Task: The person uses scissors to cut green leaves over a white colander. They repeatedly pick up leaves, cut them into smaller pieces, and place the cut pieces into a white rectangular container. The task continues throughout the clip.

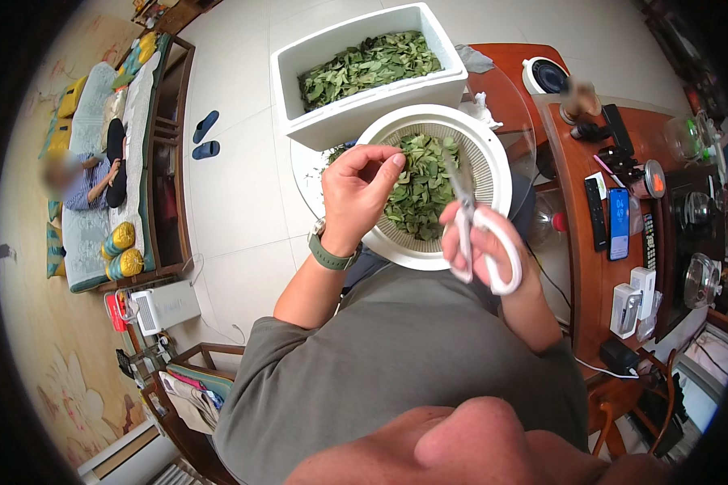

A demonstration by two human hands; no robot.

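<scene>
White-handled scissors (468, 209) are in my right hand (485, 242), their blades pointing up over the right part of a round white plastic basket (498, 160). Cut green leaves (421, 197) lie heaped in this basket. My left hand (361, 194), with a green-strapped watch on its wrist, is over the basket's left edge. Its thumb and index finger nearly meet; whether something small is between them cannot be told. Beyond the basket, a white foam box (373, 115) holds many more green leaves (370, 66).
A glass-topped round table (525, 130) is under the basket. On the right, a wooden table (573, 176) bears a phone (619, 224), remote controls and small boxes. A person (94, 176) sits on the sofa at left; blue slippers (206, 139) lie on the floor.
</scene>
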